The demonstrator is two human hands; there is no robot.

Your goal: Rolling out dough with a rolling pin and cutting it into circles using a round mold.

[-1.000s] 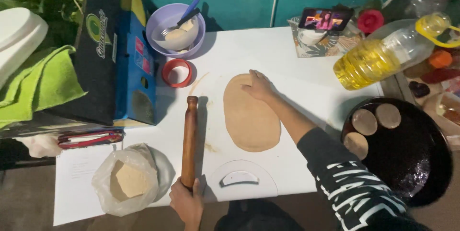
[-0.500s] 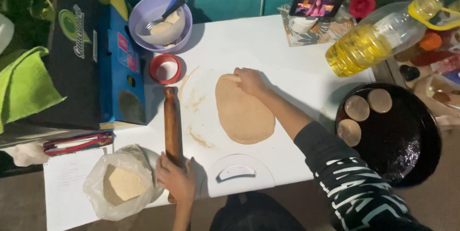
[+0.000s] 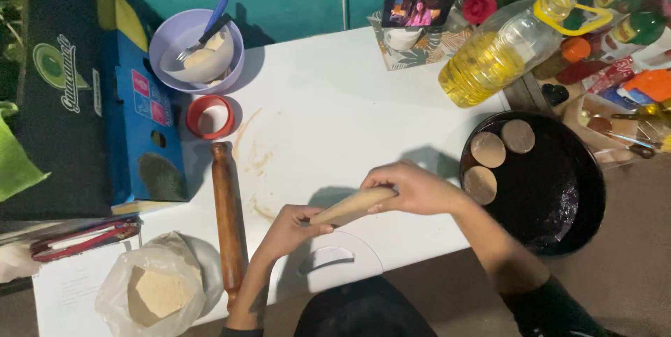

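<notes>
Our left hand (image 3: 290, 229) and right hand (image 3: 412, 187) pinch the rolled dough (image 3: 349, 206); rolling pin (image 3: 227, 222) lies left, blue carton (image 3: 143, 131) beyond.

Dough sheet (image 3: 349, 206) ends hidden inside both hands; black pan (image 3: 559, 239) blurred; green cloth (image 3: 12, 159) cut off left.
</notes>
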